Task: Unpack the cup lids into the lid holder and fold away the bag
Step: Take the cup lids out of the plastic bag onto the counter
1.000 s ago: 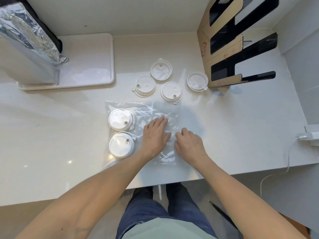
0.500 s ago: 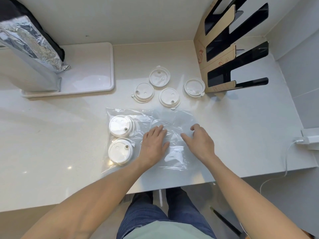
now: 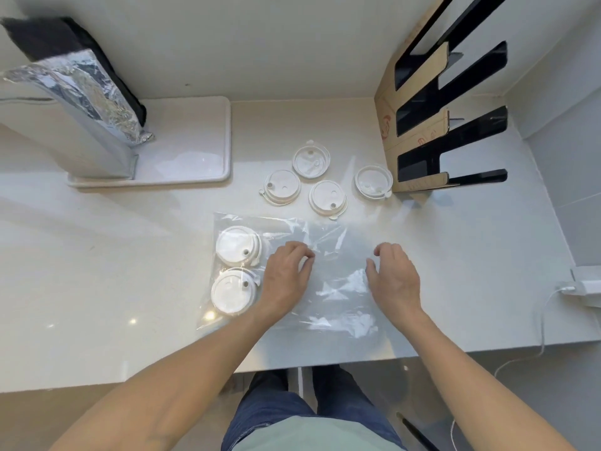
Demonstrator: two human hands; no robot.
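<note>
Clear plastic, the bag (image 3: pixel 292 271) lies flat on the worktop (image 3: pixel 97 271) with two cup lids (image 3: pixel 239 245) inside at its left end. Four more lids (image 3: pixel 328 197) sit loose beyond it, near the lid holder (image 3: pixel 419 131), which looks empty, so most of the job remains. Left hand (image 3: pixel 286 278) and right hand (image 3: pixel 395 278) rest on the film, fingers curled, each grip holding nothing.

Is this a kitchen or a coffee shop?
Probably a drinks counter, maybe in a small café. A pale countertop holds loose white cup lids, a black slotted lid holder stands by the wall, and a foil bag leans nearby.
</note>
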